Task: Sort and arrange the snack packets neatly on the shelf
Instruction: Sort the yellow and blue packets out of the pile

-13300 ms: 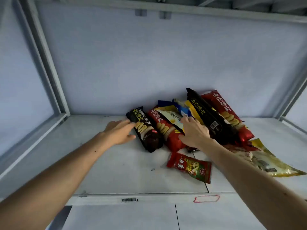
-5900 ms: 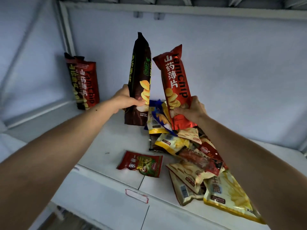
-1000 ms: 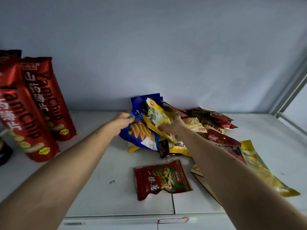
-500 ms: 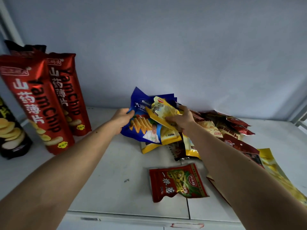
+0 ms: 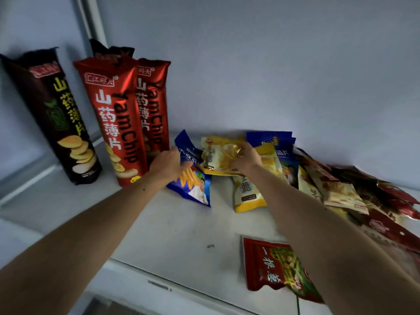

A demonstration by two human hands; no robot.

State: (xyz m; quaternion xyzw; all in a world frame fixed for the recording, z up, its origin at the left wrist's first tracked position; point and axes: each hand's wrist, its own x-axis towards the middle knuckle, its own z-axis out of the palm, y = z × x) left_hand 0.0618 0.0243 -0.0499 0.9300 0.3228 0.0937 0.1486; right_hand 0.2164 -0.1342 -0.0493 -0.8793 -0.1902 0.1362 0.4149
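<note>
A plain pale blue-grey back wall is seen toward 12 o'clock. A pale metal upright post is set at 11 o'clock. Dim, cool light is cast throughout.

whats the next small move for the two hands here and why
Probably stand the blue packet upright beside the red tubes. The left hand already grips it next to that row, while the right hand holds a yellow packet for after.
</note>
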